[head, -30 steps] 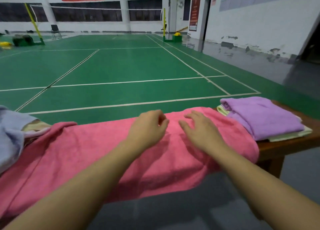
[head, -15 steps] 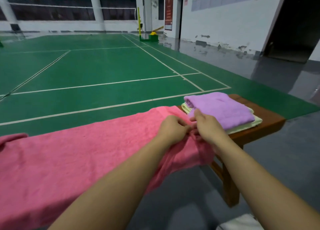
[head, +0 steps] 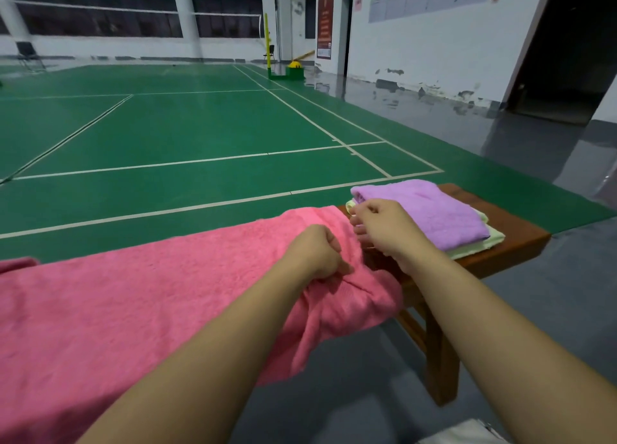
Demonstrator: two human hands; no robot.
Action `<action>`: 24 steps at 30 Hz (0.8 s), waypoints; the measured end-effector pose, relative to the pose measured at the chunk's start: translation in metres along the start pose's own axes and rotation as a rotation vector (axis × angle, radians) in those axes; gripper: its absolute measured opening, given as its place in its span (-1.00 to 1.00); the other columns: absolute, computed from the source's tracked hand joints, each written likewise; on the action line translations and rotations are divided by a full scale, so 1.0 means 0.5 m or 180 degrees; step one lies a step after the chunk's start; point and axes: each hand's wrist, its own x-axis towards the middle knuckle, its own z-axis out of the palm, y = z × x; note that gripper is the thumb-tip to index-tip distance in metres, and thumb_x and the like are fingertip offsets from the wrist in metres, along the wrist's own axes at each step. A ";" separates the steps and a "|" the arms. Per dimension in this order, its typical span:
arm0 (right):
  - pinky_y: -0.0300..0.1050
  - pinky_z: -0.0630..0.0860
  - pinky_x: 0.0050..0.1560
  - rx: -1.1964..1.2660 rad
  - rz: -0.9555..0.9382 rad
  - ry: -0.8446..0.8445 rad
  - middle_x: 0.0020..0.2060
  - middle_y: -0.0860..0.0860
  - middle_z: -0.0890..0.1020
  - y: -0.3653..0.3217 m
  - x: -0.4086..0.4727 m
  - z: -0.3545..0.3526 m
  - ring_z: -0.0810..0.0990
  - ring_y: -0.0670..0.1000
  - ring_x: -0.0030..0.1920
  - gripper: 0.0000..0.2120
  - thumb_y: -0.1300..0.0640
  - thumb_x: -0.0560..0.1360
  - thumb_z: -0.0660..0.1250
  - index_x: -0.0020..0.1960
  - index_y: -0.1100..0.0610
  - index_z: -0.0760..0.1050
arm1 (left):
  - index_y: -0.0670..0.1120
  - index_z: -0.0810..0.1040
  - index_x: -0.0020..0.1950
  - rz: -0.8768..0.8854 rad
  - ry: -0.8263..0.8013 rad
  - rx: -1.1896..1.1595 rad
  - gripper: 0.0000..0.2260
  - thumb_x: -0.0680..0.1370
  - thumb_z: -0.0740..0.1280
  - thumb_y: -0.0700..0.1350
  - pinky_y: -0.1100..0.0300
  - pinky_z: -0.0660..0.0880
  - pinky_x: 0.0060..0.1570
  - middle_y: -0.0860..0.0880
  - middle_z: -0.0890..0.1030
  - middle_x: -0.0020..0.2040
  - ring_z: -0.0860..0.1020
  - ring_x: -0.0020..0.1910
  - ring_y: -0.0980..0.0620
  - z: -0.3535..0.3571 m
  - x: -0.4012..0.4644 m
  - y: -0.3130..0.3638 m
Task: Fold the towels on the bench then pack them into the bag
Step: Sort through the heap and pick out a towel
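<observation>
Both hands, left hand (head: 315,253) and right hand (head: 384,230), pinch pink towel (head: 133,310) corners mid-frame; overhanging cloth may drag it off bench (head: 514,236).

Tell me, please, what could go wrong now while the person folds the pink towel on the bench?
1. The pink towel hangs over the near edge of the bench; it may slide onto the floor when lifted.
2. The right hand works close to the folded purple towel; a pull could disturb that stack.
3. The left hand pinches only a little cloth, so the fold may come out uneven.
</observation>
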 end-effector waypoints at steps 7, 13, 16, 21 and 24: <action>-0.08 0.47 -0.18 -0.2056 -0.0194 -0.0601 -0.22 0.17 0.66 -0.048 0.111 0.070 0.53 0.12 -0.20 -0.77 0.09 0.58 0.32 -0.08 0.25 0.63 | -0.07 0.74 -0.15 0.0312 -0.0104 0.0684 -0.92 0.42 0.54 -0.24 0.15 0.60 -0.10 0.01 0.71 -0.26 0.66 -0.24 0.04 -0.010 -0.013 0.008; -0.08 0.39 -0.20 -0.2739 -0.0183 -0.0297 -0.38 0.06 0.46 -0.051 0.159 0.082 0.52 0.16 -0.22 -0.54 -0.18 0.51 0.44 -0.31 0.13 0.36 | -0.10 0.59 0.08 0.0323 0.0425 0.0956 -0.75 0.53 0.38 0.04 0.10 0.45 -0.14 -0.15 0.67 -0.01 0.64 0.02 -0.20 0.046 -0.016 0.040; -0.09 0.38 -0.25 -0.2760 -0.0031 -0.0353 -0.40 0.06 0.46 -0.040 0.163 0.085 0.49 0.12 -0.31 -0.50 -0.23 0.47 0.46 -0.31 0.14 0.37 | -0.06 0.57 0.19 0.0225 0.0435 0.0998 -0.60 0.45 0.44 0.13 0.08 0.49 -0.09 -0.11 0.68 0.05 0.64 0.04 -0.17 0.063 -0.007 0.030; -0.10 0.42 -0.24 -0.2154 0.0265 -0.0606 -0.43 0.07 0.52 -0.023 0.179 0.081 0.48 0.11 -0.33 -0.49 -0.23 0.46 0.49 -0.28 0.20 0.46 | -0.09 0.60 -0.04 0.0216 0.0221 0.0826 -0.68 0.43 0.52 0.11 0.11 0.46 -0.18 -0.05 0.62 -0.20 0.54 -0.22 -0.07 0.049 -0.002 0.024; -0.12 0.36 -0.33 -0.0713 0.0343 -0.0601 -0.51 0.03 0.47 -0.017 0.177 0.074 0.39 0.07 -0.45 -0.52 -0.20 0.46 0.49 -0.35 0.14 0.46 | -0.16 0.53 -0.27 0.0160 -0.0001 0.0266 -0.72 0.56 0.44 -0.03 0.12 0.50 -0.33 -0.09 0.54 -0.40 0.51 -0.41 -0.05 0.030 -0.011 0.003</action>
